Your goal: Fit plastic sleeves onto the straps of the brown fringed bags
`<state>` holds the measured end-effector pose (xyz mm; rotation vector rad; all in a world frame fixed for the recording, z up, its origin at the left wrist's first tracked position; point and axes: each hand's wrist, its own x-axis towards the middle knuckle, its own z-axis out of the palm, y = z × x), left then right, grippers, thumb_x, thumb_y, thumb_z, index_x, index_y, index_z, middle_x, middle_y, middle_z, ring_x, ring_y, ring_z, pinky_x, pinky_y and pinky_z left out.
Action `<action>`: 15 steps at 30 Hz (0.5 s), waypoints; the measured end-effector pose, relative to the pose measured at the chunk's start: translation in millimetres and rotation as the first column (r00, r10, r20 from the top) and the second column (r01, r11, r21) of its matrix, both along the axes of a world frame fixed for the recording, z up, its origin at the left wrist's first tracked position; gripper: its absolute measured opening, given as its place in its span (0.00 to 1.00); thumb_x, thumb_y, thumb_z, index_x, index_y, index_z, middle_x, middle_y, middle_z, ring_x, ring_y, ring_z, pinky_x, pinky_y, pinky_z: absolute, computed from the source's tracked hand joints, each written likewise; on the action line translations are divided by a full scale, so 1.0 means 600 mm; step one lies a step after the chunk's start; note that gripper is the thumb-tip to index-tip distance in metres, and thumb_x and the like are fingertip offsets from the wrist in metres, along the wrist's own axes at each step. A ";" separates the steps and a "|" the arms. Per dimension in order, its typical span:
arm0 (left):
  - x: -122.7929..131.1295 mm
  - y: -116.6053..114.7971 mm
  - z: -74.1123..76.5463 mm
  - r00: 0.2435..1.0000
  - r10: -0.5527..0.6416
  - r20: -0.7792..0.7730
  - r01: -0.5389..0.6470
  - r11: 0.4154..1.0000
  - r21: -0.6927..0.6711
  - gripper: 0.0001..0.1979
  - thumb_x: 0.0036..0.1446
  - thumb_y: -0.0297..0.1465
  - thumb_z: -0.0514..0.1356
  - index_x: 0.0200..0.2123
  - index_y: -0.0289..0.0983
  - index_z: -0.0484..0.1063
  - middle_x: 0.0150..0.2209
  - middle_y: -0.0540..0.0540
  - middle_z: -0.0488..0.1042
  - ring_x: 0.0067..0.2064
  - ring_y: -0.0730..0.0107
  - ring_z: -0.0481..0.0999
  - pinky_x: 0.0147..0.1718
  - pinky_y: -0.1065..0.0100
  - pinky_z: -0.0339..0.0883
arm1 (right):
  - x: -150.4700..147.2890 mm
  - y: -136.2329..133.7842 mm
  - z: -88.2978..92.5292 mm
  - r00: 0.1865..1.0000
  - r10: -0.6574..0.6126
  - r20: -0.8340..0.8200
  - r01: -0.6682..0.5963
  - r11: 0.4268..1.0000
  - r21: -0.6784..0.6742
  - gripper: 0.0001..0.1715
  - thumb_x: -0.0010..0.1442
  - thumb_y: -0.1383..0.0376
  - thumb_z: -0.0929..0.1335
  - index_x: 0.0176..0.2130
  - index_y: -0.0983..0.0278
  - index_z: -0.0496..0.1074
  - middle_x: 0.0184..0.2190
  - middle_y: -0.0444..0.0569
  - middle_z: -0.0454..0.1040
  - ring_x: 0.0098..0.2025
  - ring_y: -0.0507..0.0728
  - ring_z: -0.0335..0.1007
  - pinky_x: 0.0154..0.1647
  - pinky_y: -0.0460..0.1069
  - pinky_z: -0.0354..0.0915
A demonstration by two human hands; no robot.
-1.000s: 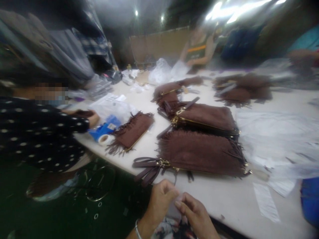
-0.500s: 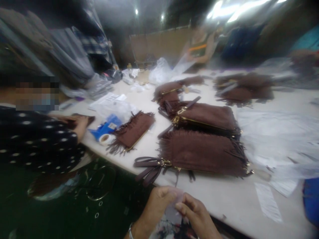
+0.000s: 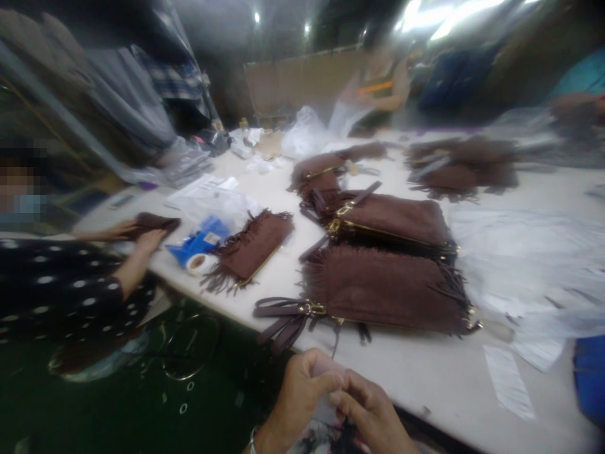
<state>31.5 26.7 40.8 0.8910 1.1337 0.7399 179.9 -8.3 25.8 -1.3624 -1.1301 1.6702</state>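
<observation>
From here, L hand [image 3: 307, 388] & R hand [image 3: 371, 407] both pinch a small pale sheet [image 3: 325, 411], nr table [image 3: 425, 372] edge. Brown fringed bag [image 3: 387, 290] lies just beyond, w/ gold clip [image 3: 316, 309].

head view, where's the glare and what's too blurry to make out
Head view: glare streaks from the ceiling lights at top right; far brown bags smeared, near fringed bag clearer; floor at lower left very dark; the pale piece between left hand and right hand too hazy to identify.
</observation>
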 end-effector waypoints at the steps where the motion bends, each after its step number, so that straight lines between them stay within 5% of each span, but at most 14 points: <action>1: 0.000 0.001 0.001 0.999 0.008 -0.034 -0.007 1.000 0.020 0.14 0.45 0.37 0.68 0.27 0.33 0.71 0.22 0.50 0.70 0.22 0.73 0.68 0.21 0.72 0.59 | 0.000 0.000 -0.001 1.000 0.004 0.011 -0.004 1.000 0.005 0.14 0.55 0.56 0.67 0.26 0.62 0.64 0.21 0.40 0.67 0.25 0.51 0.60 0.27 0.44 0.57; 6: -0.005 0.004 0.008 0.985 0.006 -0.173 0.027 0.982 0.187 0.12 0.54 0.37 0.62 0.26 0.33 0.74 0.24 0.49 0.71 0.28 0.71 0.69 0.27 0.72 0.60 | 0.000 -0.004 -0.006 0.998 0.006 0.070 -0.007 1.000 0.015 0.16 0.57 0.54 0.66 0.26 0.62 0.63 0.21 0.40 0.68 0.24 0.51 0.60 0.26 0.44 0.57; 15: -0.020 0.007 0.012 0.992 -0.049 -0.117 0.073 0.975 0.209 0.20 0.59 0.44 0.55 0.36 0.33 0.78 0.33 0.41 0.79 0.37 0.61 0.76 0.38 0.65 0.67 | -0.005 0.007 -0.021 0.997 0.027 0.072 -0.029 0.999 0.023 0.20 0.57 0.48 0.65 0.28 0.62 0.68 0.22 0.41 0.70 0.26 0.53 0.65 0.29 0.45 0.60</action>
